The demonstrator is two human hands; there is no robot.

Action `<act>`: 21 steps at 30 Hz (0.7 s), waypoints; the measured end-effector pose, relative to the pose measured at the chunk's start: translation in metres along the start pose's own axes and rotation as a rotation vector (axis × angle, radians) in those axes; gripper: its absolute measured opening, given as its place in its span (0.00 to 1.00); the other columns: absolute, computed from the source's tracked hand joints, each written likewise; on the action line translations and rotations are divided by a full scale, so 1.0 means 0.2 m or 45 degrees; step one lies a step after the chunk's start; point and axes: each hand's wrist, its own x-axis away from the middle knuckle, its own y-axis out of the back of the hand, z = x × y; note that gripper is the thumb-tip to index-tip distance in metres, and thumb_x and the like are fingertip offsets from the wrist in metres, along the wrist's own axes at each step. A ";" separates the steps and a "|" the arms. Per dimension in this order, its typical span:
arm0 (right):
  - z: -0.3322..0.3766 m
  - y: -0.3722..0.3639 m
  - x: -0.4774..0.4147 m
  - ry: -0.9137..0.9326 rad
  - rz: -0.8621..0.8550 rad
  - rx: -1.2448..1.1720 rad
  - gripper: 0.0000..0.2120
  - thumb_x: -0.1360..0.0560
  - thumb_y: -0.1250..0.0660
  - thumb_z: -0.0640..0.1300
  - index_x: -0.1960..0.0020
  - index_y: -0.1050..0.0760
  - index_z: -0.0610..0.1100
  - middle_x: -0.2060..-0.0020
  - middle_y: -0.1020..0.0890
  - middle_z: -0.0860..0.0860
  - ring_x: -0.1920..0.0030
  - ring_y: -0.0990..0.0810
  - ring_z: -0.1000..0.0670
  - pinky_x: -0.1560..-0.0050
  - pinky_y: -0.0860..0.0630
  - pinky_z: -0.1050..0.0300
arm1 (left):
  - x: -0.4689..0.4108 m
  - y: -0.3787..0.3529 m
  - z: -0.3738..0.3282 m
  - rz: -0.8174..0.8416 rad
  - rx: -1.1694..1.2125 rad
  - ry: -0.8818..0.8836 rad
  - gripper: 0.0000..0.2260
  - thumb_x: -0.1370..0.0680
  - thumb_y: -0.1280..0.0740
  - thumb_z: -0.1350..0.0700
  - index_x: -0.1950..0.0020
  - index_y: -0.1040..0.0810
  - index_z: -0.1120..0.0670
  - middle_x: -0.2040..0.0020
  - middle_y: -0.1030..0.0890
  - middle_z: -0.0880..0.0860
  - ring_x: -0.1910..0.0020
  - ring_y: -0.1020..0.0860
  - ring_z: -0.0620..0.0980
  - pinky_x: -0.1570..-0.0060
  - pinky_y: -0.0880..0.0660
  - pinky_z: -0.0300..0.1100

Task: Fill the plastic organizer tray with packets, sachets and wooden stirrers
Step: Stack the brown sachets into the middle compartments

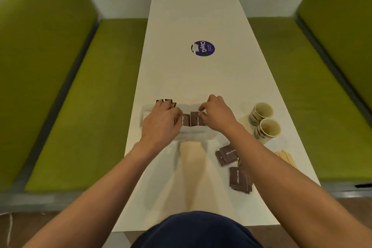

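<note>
Nearest, on the white table: loose brown sachets at right, a second small heap just beyond, and stirrers by the right edge. None of these is in the tray yet.

Mid-table: the clear tray, hard to make out against the white top; its long near part seems to hold pale stirrers, blurred. Both hands work its far middle compartment. Left hand curled, fingertips pinching a brown sachet. Right hand likewise pinched on a second sachet; the two sachets stand upright, side by side, touching. Small dark packets sit in the far-left compartment, just past the left knuckles.

Step in hand, as I judge it: seating sachets on edge. Next likely calls for letting go without toppling them, then reaching back right for the loose heap.

Right of the tray: two paper cups, tilted, touching. Farther on, a round purple sticker. Green benches flank the table; pale wall beyond.
</note>
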 end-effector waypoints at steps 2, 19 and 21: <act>-0.01 0.00 0.02 -0.004 -0.058 -0.035 0.16 0.18 0.36 0.49 0.33 0.21 0.46 0.41 0.26 0.48 0.35 0.31 0.45 0.48 0.23 0.48 | 0.01 -0.01 -0.02 -0.017 -0.001 -0.004 0.07 0.19 0.34 0.51 0.48 0.16 0.48 0.51 0.23 0.48 0.46 0.27 0.52 0.65 0.29 0.44; -0.48 -0.10 0.63 -0.119 -0.021 -0.201 0.14 0.20 0.34 0.46 0.36 0.19 0.53 0.47 0.24 0.51 0.42 0.25 0.47 0.44 0.24 0.49 | 0.27 -0.42 -0.47 0.593 0.242 0.162 0.24 0.25 0.30 0.40 0.32 0.24 0.48 0.38 0.25 0.47 0.38 0.25 0.50 0.48 0.23 0.49; -0.46 -0.12 0.64 0.009 0.068 -0.124 0.19 0.20 0.35 0.46 0.30 0.23 0.53 0.41 0.25 0.51 0.39 0.27 0.47 0.43 0.24 0.49 | 0.29 -0.46 -0.48 0.626 0.219 0.169 0.27 0.27 0.28 0.41 0.31 0.25 0.49 0.39 0.27 0.50 0.38 0.26 0.52 0.49 0.23 0.50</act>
